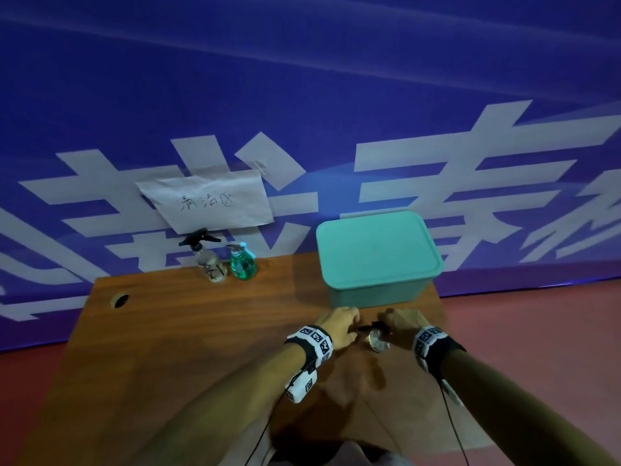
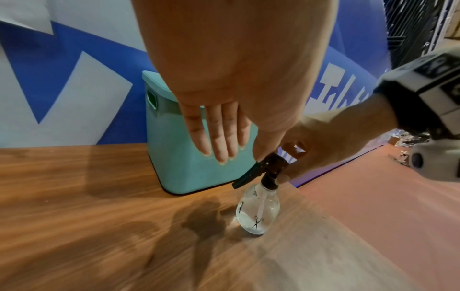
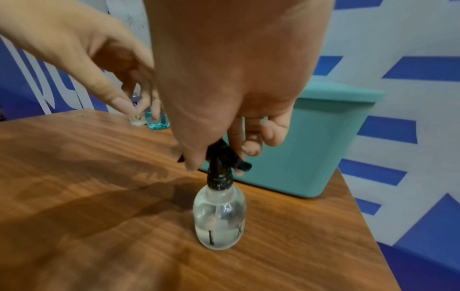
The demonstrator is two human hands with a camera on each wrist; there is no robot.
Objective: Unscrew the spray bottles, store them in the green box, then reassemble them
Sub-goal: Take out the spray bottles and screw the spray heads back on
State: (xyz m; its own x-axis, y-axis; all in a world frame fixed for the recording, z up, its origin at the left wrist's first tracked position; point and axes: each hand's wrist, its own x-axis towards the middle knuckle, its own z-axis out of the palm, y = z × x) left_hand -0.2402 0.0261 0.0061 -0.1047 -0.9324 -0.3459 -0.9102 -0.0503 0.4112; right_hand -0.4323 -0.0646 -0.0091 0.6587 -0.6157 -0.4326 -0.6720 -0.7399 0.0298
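Note:
A clear spray bottle (image 1: 379,343) (image 2: 259,212) (image 3: 220,220) with a black trigger head (image 2: 271,167) (image 3: 219,163) stands upright on the wooden table, just in front of the lidded green box (image 1: 376,253) (image 2: 179,157) (image 3: 311,147). My right hand (image 1: 400,322) (image 3: 215,167) pinches the trigger head from above with thumb and fingers. My left hand (image 1: 337,326) (image 2: 219,137) (image 3: 119,94) hovers just left of the head with fingers straight, holding nothing. Whether its thumb touches the head is unclear.
Two more spray bottles stand at the table's back edge, one clear with a black head (image 1: 210,260) and one holding green liquid (image 1: 242,264) (image 3: 158,121). A paper sign (image 1: 208,200) hangs behind them. The table (image 1: 201,331) has a cable hole (image 1: 119,300); its right edge runs close to the bottle.

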